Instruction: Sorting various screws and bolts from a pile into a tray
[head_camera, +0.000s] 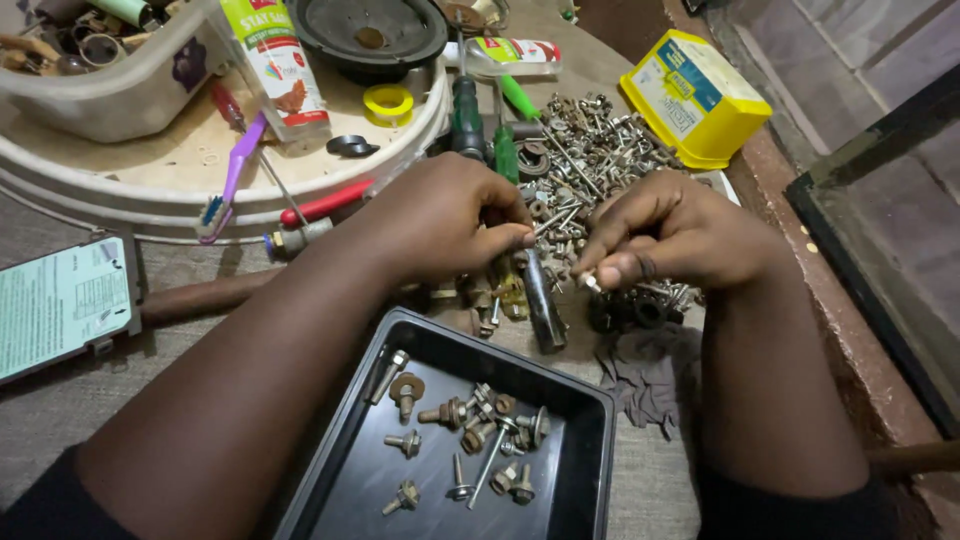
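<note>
Several bolts lie nearest me in a black tray on the grey table. Beyond, my left hand pinches something hidden; my right hand pinches a small screw over the screw pile, edges cut off.

Tray holding bolts lies before the screw pile.

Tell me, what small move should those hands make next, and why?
Probably carry the small screw pinched in the right hand down into the black tray. The tray already holds a batch of sorted screws and washers, while the loose pile lies beyond the left hand, so that screw likely belongs there.
</note>
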